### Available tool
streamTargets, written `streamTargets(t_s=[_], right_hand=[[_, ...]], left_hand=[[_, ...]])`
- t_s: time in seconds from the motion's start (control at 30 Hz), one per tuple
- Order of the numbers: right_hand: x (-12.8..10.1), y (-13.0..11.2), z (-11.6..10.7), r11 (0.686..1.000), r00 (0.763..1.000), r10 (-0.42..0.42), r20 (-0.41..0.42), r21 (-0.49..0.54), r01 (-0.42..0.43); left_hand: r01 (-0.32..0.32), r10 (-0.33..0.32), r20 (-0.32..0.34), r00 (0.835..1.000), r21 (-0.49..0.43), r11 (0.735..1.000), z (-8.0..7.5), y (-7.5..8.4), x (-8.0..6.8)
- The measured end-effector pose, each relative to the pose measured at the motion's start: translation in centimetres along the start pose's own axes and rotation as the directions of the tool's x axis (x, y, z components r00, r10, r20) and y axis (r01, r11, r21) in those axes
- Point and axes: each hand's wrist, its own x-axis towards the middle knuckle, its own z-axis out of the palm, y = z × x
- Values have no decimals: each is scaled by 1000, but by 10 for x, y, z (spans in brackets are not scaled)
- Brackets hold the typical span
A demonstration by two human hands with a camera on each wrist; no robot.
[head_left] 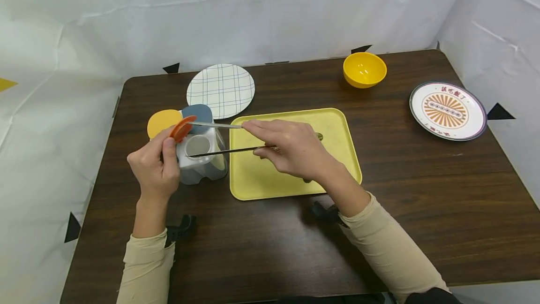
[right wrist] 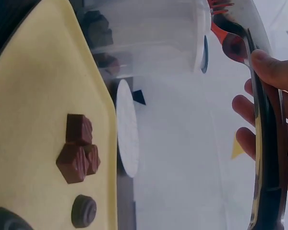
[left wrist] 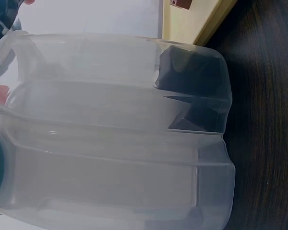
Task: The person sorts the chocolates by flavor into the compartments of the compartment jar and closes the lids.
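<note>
My left hand (head_left: pixel 156 165) pinches a raised orange lid (head_left: pixel 182 129) above the round opening of a translucent, divided container (head_left: pixel 200 175). Metal tongs (head_left: pixel 221 152) are held in my right hand (head_left: pixel 291 147), their two arms spread apart. One tip reaches near the orange lid, the other over the open mouth, and nothing shows between them. Dark pieces lie low inside the container (right wrist: pixel 149 43). Right of it, a yellow tray (head_left: pixel 253 177) bears several brown moulded pieces like chocolates (right wrist: pixel 72 163), mostly hidden under my right hand in the head view.
A yellow lid (head_left: pixel 162 121) and a blue-grey lid (head_left: pixel 198 114) cover other openings. Behind stands a checked white plate (head_left: pixel 221 90). At the back right are a yellow bowl (head_left: pixel 364 70) and a patterned plate (head_left: pixel 447 110). White sheeting (head_left: pixel 270 22) encloses the table's back and sides.
</note>
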Motion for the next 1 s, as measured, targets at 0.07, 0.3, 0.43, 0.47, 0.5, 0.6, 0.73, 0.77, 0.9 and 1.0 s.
streamTargets(t_s=[0.07,0.3,0.43,0.47,0.5,0.6,0.73,0.77,0.9,1.0], right_hand=[[-4,3,-3,1000,1000,23,-19,8,-23],[-33,21,-16,986,982,167,-83,27,-165],[-61,35,-23,944,937,329,-115,44,-326],[-68,39,-25,925,918,379,-121,41,-377],[-75,42,-27,904,895,427,-128,38,-426],[-94,49,-33,834,823,545,-158,0,-552],[-113,52,-41,729,721,663,-203,-45,-683],[-118,53,-42,702,694,688,-213,-48,-711],[-133,57,-49,572,564,792,-233,-37,-819],[-141,60,-54,471,466,857,-222,-31,-882]], left_hand=[[1,-1,8,1000,-1,1000,0,0,0],[4,-4,12,1000,-1,1000,-1,0,0],[3,-3,13,1000,2,1000,-1,0,0],[3,-3,15,1000,1,1000,-1,0,0],[5,-5,15,1000,-2,1000,-1,0,0],[9,-9,21,1000,-6,1000,-1,0,0],[12,-11,23,1000,-12,1000,-1,0,0],[11,-10,23,1000,-14,1000,-1,0,0],[8,-8,23,1000,-17,1000,-1,0,1],[10,-9,21,1000,-15,1000,-1,1,1]])
